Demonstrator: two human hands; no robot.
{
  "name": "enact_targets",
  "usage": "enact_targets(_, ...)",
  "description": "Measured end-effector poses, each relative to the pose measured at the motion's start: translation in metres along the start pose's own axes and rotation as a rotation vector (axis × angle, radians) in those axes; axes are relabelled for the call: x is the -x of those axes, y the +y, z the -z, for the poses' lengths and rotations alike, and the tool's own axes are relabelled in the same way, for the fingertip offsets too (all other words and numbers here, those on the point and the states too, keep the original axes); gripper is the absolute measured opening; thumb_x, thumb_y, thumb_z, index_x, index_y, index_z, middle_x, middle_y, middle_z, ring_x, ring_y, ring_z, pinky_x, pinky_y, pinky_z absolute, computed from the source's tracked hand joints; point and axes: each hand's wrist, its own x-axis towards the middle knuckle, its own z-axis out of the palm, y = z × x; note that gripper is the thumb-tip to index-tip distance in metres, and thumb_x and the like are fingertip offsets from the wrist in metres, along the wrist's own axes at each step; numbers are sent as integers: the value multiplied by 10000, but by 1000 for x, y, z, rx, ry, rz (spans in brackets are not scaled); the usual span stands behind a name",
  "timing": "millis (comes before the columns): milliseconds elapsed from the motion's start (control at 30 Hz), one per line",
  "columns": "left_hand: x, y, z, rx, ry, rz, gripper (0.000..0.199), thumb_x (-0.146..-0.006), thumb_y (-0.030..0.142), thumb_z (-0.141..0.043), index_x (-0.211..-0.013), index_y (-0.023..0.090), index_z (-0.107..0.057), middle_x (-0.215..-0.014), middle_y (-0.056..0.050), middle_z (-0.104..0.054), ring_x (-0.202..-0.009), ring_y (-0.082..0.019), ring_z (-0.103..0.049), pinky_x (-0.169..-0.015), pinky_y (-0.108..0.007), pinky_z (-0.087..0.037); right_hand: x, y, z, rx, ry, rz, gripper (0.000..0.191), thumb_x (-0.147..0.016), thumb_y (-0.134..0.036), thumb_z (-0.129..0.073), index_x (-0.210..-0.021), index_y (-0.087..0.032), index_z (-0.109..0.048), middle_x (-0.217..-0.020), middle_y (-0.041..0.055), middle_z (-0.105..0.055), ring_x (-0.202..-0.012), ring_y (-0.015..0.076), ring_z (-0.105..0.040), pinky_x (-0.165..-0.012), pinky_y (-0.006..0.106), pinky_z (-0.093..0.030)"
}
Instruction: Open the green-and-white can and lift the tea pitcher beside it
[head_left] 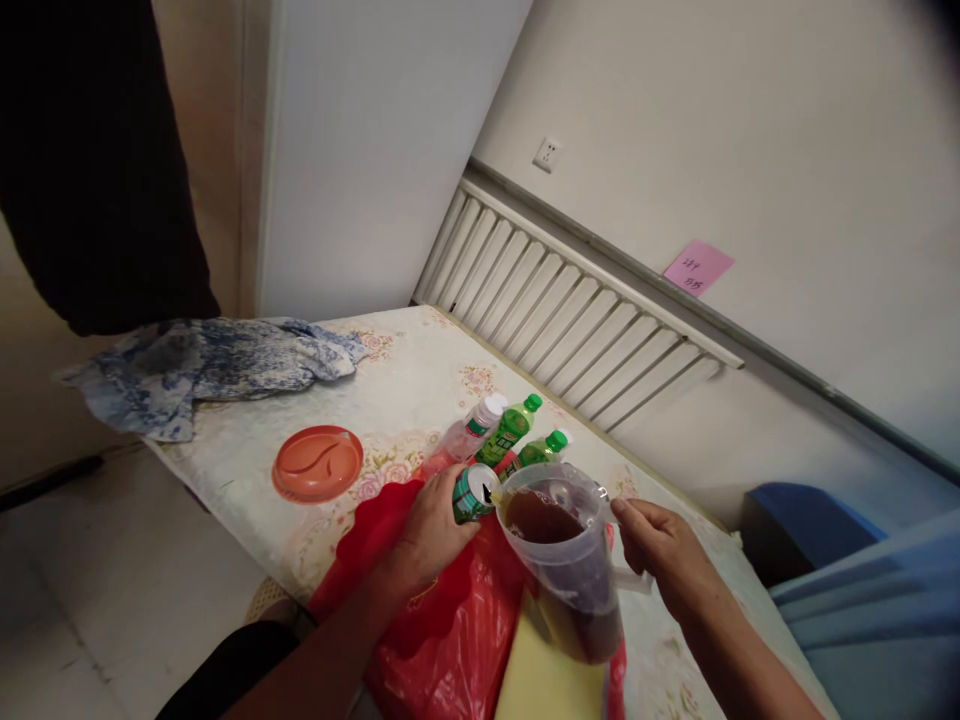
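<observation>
Fingers wrapped round it, my left hand [435,525] holds a green drink can [469,497] tipped to the right. Its open top leans over the rim of a clear plastic pitcher [574,590], and a yellowish stream runs from it into the pitcher. Dark brown liquid with bubbles fills much of the pitcher. On the right, my right hand [652,540] is closed on the pitcher's handle. Just behind the can stand a clear bottle with a white cap [474,425] and two green-capped drink bottles [512,425].
Under my left forearm lies a red plastic bag [457,660], beside a yellow flat item [551,670]. An orange divided dish [317,463] and a crumpled blue-white cloth [247,365] rest on the flowered tablecloth [420,350]. A radiator [570,300] lines the wall.
</observation>
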Motion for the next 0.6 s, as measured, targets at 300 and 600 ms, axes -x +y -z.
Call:
enact_targets(300,0,1,1,1,-4,-20,629,-606,110,-662,-1177,304,-479,-1195,-21,-617,-1129,-235,-561,-975,-343,-424,0,-2,0,23,-1,14,503,-786,-613,-494,-484,-232,-366,-403,-46,-400,-418,113,-335,-463,258,-280)
enact_targets(600,0,-3,-2,6,-9,-33,635,-612,102,-657,-1194,270,-464,-1197,-29,-595,-1129,-212,-545,-987,-340,-416,-1,0,1,26,-10,22,498,-798,-594,-491,-483,-224,-384,-403,-46,-407,-427,109,-336,-470,252,-275)
